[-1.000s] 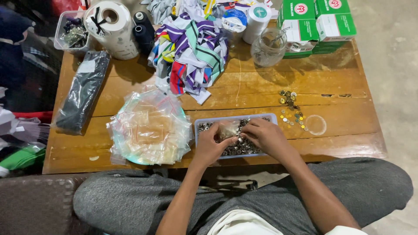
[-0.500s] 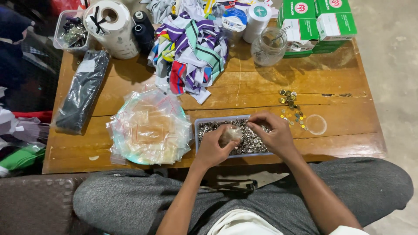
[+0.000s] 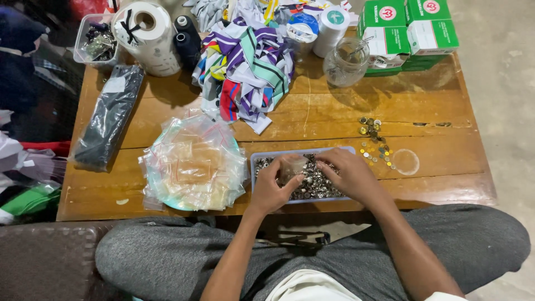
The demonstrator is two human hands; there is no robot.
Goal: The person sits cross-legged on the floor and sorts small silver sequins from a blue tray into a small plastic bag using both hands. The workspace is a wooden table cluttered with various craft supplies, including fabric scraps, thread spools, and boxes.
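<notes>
Nearby, clear bags (image 3: 192, 167) beside tray (image 3: 257, 160)

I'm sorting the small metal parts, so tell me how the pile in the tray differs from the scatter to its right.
The pieces in the tray lie heaped and contained, while the loose pieces are spread thin on the bare table. The tray pile looks mostly silver-grey; the loose ones include several gold-coloured ones. Both hands, left hand and right hand, work in the tray; neither touches the scatter. Both are small, round and shiny.
</notes>
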